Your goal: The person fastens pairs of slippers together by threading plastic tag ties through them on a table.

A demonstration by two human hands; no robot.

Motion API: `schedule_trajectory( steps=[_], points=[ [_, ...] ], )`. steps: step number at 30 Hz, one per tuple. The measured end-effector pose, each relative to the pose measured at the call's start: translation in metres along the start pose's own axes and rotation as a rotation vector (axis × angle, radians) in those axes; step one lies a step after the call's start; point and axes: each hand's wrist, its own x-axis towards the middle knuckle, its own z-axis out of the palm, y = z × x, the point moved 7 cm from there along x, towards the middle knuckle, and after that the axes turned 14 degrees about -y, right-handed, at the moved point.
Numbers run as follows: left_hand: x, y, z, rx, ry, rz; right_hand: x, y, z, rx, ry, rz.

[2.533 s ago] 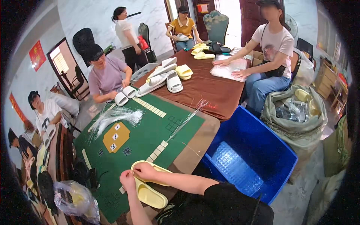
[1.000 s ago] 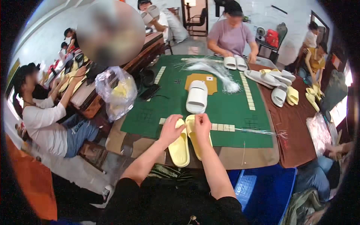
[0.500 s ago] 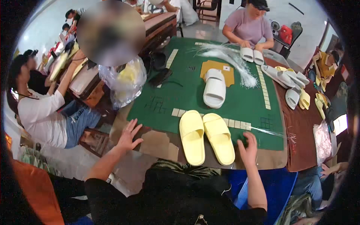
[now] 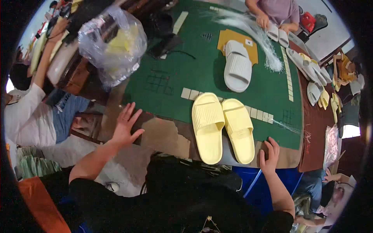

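Note:
A pair of pale yellow slide slippers stands side by side at the near edge of the table, toes pointing away from me: the left slipper [image 4: 207, 128] and the right slipper [image 4: 239, 132]. My left hand [image 4: 125, 128] rests at the table edge, left of the pair, with its fingers spread and nothing in it. On the other side, my right hand [image 4: 270, 157] lies by the near edge, open and holding nothing, apart from the right slipper. Farther off, a light grey pair of slippers [image 4: 237, 72] sits partly stacked on an orange-brown card [image 4: 227, 38].
A green table mat [image 4: 202, 73] carries rows of cream tiles [image 4: 190, 94] and a bundle of clear strands [image 4: 272, 60]. Across it, a person handles white slippers [image 4: 273, 33]. More slippers [image 4: 314, 93] line the brown cloth at right. A plastic bag [image 4: 114, 44] hangs at left.
My view has tilted down and turned, so the table sits higher and slanted in the picture. Both hands stay open beside the yellow slippers, which remain on the table.

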Motion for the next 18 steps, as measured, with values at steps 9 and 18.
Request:
schedule_trajectory(
  steps=[9, 18],
  points=[
    [0.016, -0.013, 0.01, -0.047, -0.149, -0.041, 0.01, 0.016, 0.01, -0.023, -0.121, 0.019],
    [0.011, -0.016, 0.02, 0.019, -0.208, -0.01, -0.017, 0.045, 0.028, 0.024, -0.191, 0.128]
  ],
)
